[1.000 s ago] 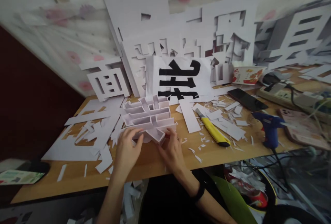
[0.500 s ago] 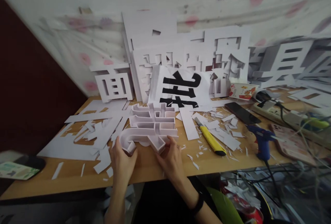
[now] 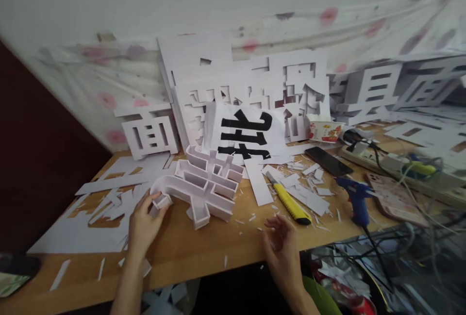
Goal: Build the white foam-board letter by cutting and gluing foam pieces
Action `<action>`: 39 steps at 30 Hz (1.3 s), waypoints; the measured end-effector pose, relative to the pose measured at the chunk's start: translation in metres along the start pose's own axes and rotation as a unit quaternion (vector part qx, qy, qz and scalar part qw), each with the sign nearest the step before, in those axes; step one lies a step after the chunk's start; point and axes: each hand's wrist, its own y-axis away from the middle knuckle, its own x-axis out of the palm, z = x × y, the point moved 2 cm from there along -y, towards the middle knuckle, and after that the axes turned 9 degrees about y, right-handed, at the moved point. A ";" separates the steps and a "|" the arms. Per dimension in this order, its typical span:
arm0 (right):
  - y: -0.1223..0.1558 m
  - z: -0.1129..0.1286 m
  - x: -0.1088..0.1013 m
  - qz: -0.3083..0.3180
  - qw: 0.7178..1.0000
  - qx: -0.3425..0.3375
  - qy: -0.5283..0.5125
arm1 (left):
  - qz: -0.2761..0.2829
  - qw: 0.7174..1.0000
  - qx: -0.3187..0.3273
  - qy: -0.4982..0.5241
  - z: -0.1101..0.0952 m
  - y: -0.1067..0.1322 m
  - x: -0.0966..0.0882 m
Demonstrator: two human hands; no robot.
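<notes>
A white foam-board letter [image 3: 200, 191], built as a hollow character with thin upright walls, rests at a slant on the wooden table [image 3: 214, 247]. My left hand [image 3: 143, 223] grips its lower left end between thumb and fingers. Away from the letter, my right hand [image 3: 282, 247] is above the table's front edge, its fingers loosely curled and apart with nothing in them. A yellow utility knife [image 3: 289, 202] lies just beyond that hand, blade end pointing back. Behind the letter leans a sheet of paper [image 3: 278, 133] printed with a black character.
White foam-board offcuts [image 3: 105, 208] and scraps cover the left side. Farther right are a blue glue gun [image 3: 358, 201], a black phone [image 3: 327, 160], a pink phone [image 3: 395, 196] and a power strip [image 3: 437, 181]. Finished letters [image 3: 151, 135] and cut-out boards stand along the wall.
My right hand has let go of the letter and moved right. The letter has turned and its right end has come nearer, with my left hand still on it. The view has shifted.
</notes>
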 end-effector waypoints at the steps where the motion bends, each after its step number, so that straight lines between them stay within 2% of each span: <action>1: -0.002 -0.001 -0.003 -0.005 1.000 -0.001 0.011 | 0.012 1.000 0.004 0.007 0.006 -0.012 -0.001; 6: -0.016 0.004 -0.020 -0.027 0.995 -0.036 0.093 | 0.032 0.998 0.043 0.019 0.021 -0.074 -0.001; 9: -0.024 0.004 -0.029 -0.027 0.992 -0.039 0.113 | -0.013 0.997 0.077 0.011 0.012 -0.087 -0.003; 12: -0.030 0.000 -0.037 -0.027 0.990 -0.042 0.135 | -0.085 0.990 0.115 0.001 -0.014 -0.063 -0.005; 14: -0.036 -0.005 -0.041 -0.026 0.986 -0.043 0.160 | -0.125 0.982 0.144 0.005 -0.043 -0.029 -0.001; 16: -0.044 -0.011 -0.043 -0.025 0.975 -0.039 0.217 | -0.117 0.976 0.183 0.025 -0.079 0.011 0.014; 17: -0.048 -0.015 -0.043 -0.024 0.965 -0.032 0.258 | -0.079 0.975 0.204 0.048 -0.098 0.030 0.027; 18: -0.052 -0.019 -0.044 -0.021 0.953 -0.021 0.301 | -0.016 0.972 0.224 0.066 -0.117 0.047 0.043; 20: -0.059 -0.027 -0.044 -0.007 0.928 0.006 0.373 | 0.131 0.971 0.198 0.039 -0.149 0.072 0.084; 21: -0.062 -0.030 -0.044 0.003 0.917 0.016 0.398 | 0.168 0.967 0.189 0.021 -0.162 0.079 0.105; 24: -0.065 -0.036 -0.044 0.016 0.899 0.015 0.437 | 0.221 0.960 0.164 -0.042 -0.188 0.086 0.163; 27: -0.063 -0.039 -0.043 -0.009 0.902 -0.001 0.431 | 0.254 0.951 0.131 -0.119 -0.204 0.080 0.200; 29: -0.061 -0.043 -0.041 -0.037 0.918 0.001 0.396 | 0.268 0.943 0.115 -0.160 -0.213 0.077 0.211; 32: -0.059 -0.048 -0.041 -0.070 0.950 0.032 0.304 | 0.282 0.933 0.100 -0.199 -0.224 0.074 0.214; 35: -0.056 -0.049 -0.050 -0.078 0.972 0.091 0.204 | 0.299 0.926 0.085 -0.214 -0.225 0.069 0.206; 39: -0.049 -0.038 -0.078 -0.080 0.980 0.168 0.074 | 0.314 0.926 0.072 -0.198 -0.210 0.062 0.184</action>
